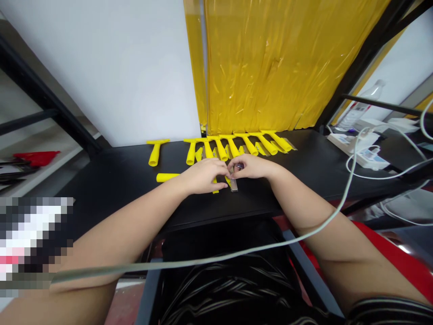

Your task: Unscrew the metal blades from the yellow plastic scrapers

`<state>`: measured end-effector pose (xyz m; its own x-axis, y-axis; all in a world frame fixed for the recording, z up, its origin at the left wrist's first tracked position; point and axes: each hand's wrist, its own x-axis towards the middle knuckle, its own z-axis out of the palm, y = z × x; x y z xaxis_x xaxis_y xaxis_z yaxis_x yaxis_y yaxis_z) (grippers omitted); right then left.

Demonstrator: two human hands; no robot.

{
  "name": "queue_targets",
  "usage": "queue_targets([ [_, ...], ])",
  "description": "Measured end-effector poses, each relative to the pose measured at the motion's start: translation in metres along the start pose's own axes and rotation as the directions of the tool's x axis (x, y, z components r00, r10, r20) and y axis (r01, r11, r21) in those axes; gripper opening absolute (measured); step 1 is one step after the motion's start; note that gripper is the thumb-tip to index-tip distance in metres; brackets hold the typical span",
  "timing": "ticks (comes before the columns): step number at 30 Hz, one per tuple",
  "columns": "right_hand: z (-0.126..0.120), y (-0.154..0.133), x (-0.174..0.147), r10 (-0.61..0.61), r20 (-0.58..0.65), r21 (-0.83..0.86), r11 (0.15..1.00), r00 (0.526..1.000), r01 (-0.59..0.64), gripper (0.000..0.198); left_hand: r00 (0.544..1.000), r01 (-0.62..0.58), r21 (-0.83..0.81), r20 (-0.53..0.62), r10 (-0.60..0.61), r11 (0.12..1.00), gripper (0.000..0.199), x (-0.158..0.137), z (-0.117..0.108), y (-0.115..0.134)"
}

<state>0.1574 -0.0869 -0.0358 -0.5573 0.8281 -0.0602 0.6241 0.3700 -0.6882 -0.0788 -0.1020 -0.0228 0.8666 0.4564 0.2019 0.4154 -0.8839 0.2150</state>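
Note:
My left hand [206, 177] is closed over the head end of a yellow plastic scraper [167, 178]. This scraper lies on its side on the black table, its handle pointing left. A flat metal blade [234, 185] sits at its head, between my two hands. At the blade's upper end, my right hand [248, 166] has its fingertips pinched together. A small shiny dark piece [240, 166] shows in its curled fingers; its kind is unclear. Behind my hands stands a row of several yellow scrapers [248, 145], some with metal blades showing. One more yellow scraper [154, 152] is apart at left.
A white board [135, 67] and yellow wrapped sheeting [270, 67] rise behind the black table [115, 180]. At right are a power strip [360, 151] and plastic bottle [360, 108]. A pale cable [257, 248] hangs across the foreground over my arms. Black frame posts flank the table.

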Motion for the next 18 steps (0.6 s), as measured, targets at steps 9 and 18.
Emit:
queue_targets([
  [9, -0.001, 0.003, 0.0, -0.011, 0.045, 0.044, 0.999, 0.999, 0.009, 0.033, 0.994, -0.112, -0.033, -0.007, 0.112, 0.993, 0.018, 0.003, 0.01, -0.006],
  [18, -0.001, 0.004, -0.002, -0.029, 0.066, 0.035, 0.999, 0.997, 0.027, 0.04, 0.998, -0.063, 0.02, 0.029, 0.063, 0.998, 0.022, -0.002, -0.004, -0.003],
])
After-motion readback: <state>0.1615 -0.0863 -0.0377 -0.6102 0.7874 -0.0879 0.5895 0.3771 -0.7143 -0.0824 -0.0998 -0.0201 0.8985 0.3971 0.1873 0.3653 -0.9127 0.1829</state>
